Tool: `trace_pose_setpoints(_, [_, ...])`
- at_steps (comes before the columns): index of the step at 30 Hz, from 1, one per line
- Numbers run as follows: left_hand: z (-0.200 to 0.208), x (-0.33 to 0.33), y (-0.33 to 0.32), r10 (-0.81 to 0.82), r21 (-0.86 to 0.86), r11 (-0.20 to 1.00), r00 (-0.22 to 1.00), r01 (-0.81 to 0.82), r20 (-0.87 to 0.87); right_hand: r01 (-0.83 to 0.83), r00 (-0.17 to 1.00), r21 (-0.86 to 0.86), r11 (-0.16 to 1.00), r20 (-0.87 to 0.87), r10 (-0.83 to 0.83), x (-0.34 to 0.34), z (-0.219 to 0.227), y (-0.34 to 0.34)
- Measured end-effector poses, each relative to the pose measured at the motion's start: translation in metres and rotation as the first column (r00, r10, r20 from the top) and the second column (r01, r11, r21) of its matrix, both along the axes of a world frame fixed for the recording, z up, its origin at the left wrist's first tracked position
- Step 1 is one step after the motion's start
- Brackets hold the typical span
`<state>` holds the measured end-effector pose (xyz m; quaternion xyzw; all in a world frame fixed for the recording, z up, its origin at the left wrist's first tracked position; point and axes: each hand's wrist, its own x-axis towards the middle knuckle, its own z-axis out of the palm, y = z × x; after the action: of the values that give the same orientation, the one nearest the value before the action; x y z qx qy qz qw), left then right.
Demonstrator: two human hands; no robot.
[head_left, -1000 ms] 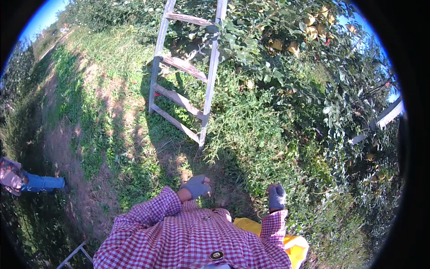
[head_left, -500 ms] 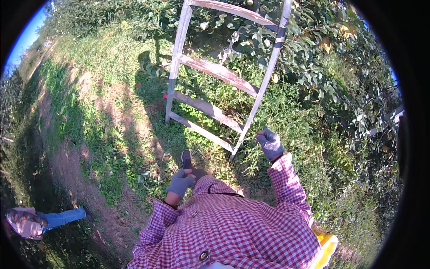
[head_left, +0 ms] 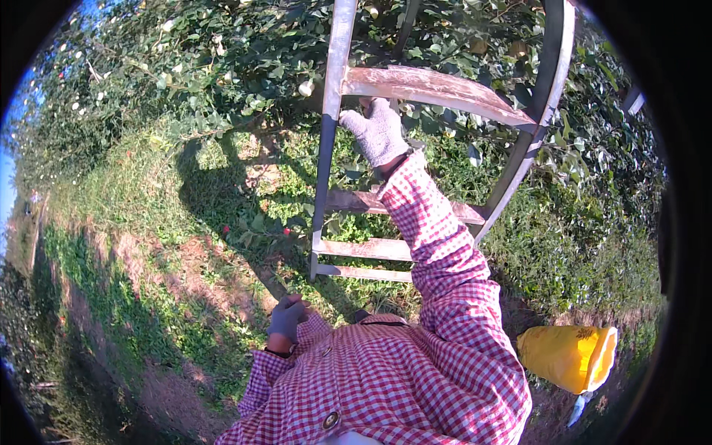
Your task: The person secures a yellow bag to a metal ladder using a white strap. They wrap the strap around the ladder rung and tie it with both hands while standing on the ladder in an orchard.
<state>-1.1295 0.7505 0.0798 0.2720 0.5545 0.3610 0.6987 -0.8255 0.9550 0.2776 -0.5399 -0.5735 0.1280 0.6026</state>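
My right hand [head_left: 377, 133], in a pale grey glove with bare fingertips, reaches forward to a metal ladder [head_left: 332, 111] with worn, reddish-white steps. Thumb and fingers are apart, just below one step [head_left: 437, 90] and beside the left rail. Whether the fingertips touch the ladder I cannot tell. Low in front of my waist, my left hand [head_left: 285, 319] is closed, in a grey glove with bare fingertips. Anything inside its curled fingers is hidden. Both arms wear red-and-white checked sleeves.
Leafy fruit trees [head_left: 245, 52] with pale round fruit stand behind the ladder. A yellow bag [head_left: 556, 356] is at the lower right. Grass and bare soil [head_left: 185, 274] spread to the left, with a few small red fruits on the ground.
My right hand has risen from beside my body to the ladder, which now appears closer. My left hand stays low. The person at the lower left is out of view; more of the yellow bag shows.
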Motion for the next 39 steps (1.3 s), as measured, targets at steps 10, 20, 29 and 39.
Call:
trace_pose_setpoints(10, [-0.003, -0.113, 0.219, -0.573, 0.015, 0.818, 0.818, 0.575, -0.059, 0.159, 0.741, -0.106, 0.981, -0.644, -0.190, -0.079, 0.014, 0.042])
trace_pose_setpoints(20, [0.019, -0.069, 0.321, -0.777, 0.179, 0.500, 0.530, 0.847, -0.338, 0.185, 0.790, 0.016, 0.983, -0.598, -0.139, -0.122, 0.011, -0.031])
trace_pose_setpoints(29, [0.165, 0.126, 0.410, -0.811, 0.595, 0.221, 0.485, 0.772, -0.327, 0.174, 0.769, 0.168, 0.970, -0.638, -0.028, -0.171, 0.007, -0.124])
trace_pose_setpoints(39, [0.185, 0.402, 0.490, -0.535, 0.148, 0.786, 0.540, 0.600, 0.649, 0.358, 0.730, 0.220, 0.907, -0.671, -0.126, -0.214, 0.001, -0.186])
